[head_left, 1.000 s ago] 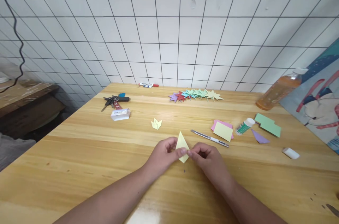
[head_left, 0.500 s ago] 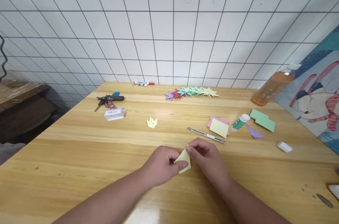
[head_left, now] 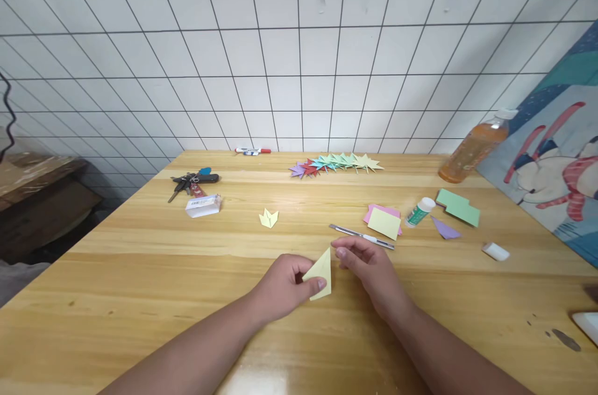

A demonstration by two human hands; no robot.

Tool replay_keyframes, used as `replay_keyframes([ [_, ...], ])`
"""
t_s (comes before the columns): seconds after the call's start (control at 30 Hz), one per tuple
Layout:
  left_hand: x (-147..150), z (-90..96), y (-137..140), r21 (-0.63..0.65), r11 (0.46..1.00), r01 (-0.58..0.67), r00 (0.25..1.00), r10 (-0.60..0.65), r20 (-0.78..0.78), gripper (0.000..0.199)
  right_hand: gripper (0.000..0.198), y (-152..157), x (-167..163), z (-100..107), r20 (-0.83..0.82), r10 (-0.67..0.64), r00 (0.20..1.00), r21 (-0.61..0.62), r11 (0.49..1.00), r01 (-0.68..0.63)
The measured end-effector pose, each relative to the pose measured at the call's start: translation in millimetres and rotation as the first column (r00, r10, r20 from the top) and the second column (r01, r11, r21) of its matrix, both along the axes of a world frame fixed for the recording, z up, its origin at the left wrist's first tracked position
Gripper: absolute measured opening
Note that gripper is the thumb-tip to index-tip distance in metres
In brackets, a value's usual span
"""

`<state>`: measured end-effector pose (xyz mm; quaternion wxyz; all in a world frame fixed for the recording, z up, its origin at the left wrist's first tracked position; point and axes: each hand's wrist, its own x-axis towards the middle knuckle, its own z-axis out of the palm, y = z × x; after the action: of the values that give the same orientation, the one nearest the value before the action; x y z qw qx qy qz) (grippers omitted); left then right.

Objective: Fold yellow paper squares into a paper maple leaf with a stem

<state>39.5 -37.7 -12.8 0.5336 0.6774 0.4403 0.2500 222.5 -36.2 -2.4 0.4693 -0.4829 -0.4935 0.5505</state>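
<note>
My left hand [head_left: 290, 286] pinches a folded piece of pale yellow paper [head_left: 322, 270] between thumb and fingers, its pointed tip upward. Just right of the paper, my right hand [head_left: 367, 264] is apart from it, thumb and index finger slightly parted and the other fingers curled. Beyond the hands lies a utility knife [head_left: 362, 236] with a white-and-grey body. A small folded yellow paper piece [head_left: 268, 218] with several points rests farther off to the left. Yellow paper [head_left: 384, 223] lies on top of pink paper [head_left: 372, 212] behind the knife.
A glue stick [head_left: 420, 211], green paper [head_left: 460, 208], a purple paper piece [head_left: 445, 228] and a white eraser [head_left: 496, 251] lie to the right. A bottle [head_left: 474, 149] stands behind. Coloured folded stars [head_left: 334, 163], markers [head_left: 252, 151], keys [head_left: 189, 182] and a small box [head_left: 203, 205] are farther back.
The right thumb and index finger have let go of the paper's tip and moved slightly right. My left hand still holds the paper. The camera view has shifted slightly.
</note>
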Motion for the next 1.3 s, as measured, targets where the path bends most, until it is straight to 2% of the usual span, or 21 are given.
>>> replay_keyframes([
  [0.1, -0.7, 0.5, 0.5, -0.003, 1.0, 0.012, 1.0, -0.012, -0.011, 0.03, 0.021, -1.4, -1.7, -1.3, 0.033, 0.029, 0.999, 0.028, 0.999, -0.03],
  [0.2, -0.2, 1.4, 0.2, 0.084, 0.996, 0.032, 0.995, -0.024, -0.097, 0.033, 0.018, -2.7, -5.2, -2.9, 0.036, 0.056, 0.998, 0.04, 0.998, -0.057],
  [0.3, 0.5, 1.2, -0.8, 0.179, 0.98, 0.088, 0.983, -0.056, -0.174, 0.031, 0.017, -3.3, -6.0, -2.7, -0.001, 0.05, 0.999, 0.024, 0.998, -0.05],
  [0.4, 0.5, -0.3, -1.1, 0.194, 0.975, 0.107, 0.98, -0.07, -0.187, 0.03, 0.018, -3.0, -4.2, -1.2, -0.068, 0.036, 0.997, -0.001, 0.999, -0.036],
  [0.57, 0.4, -2.7, 1.0, 0.091, 0.995, 0.037, 0.996, -0.029, -0.089, 0.033, 0.019, -1.2, -4.3, -4.6, -0.039, 0.105, 0.994, -0.017, 0.994, -0.106],
  [0.67, 1.4, -2.4, 2.4, 0.024, 1.0, -0.015, 1.0, 0.016, -0.004, 0.031, 0.02, -0.3, -6.4, -10.0, 0.047, 0.127, 0.991, -0.004, 0.992, -0.127],
  [0.8, 2.6, -0.1, 1.7, 0.077, 0.993, -0.092, 0.996, 0.091, 0.015, 0.029, 0.015, 0.0, -8.3, -11.7, 0.199, 0.077, 0.977, 0.032, 0.996, -0.085],
  [0.9, 2.5, 1.1, 0.5, 0.127, 0.978, -0.167, 0.986, 0.163, 0.04, 0.028, 0.017, -1.3, -9.0, -7.6, 0.198, 0.05, 0.979, 0.025, 0.998, -0.056],
  [1.0, 2.6, 0.8, 0.7, 0.12, 0.974, -0.19, 0.981, 0.185, 0.051, 0.027, 0.02, -3.2, -9.8, -3.6, 0.18, 0.058, 0.982, 0.025, 0.998, -0.064],
  [1.13, 4.3, 1.9, 2.7, 0.031, 0.972, -0.231, 0.97, 0.228, 0.09, 0.025, 0.017, -3.9, -10.4, -3.9, 0.195, 0.083, 0.977, 0.016, 0.996, -0.088],
  [1.3, 3.9, 6.9, 6.7, -0.073, 0.944, -0.321, 0.922, 0.33, 0.205, 0.022, 0.018, -3.7, -11.1, -8.7, 0.207, 0.141, 0.968, 0.038, 0.988, -0.152],
])
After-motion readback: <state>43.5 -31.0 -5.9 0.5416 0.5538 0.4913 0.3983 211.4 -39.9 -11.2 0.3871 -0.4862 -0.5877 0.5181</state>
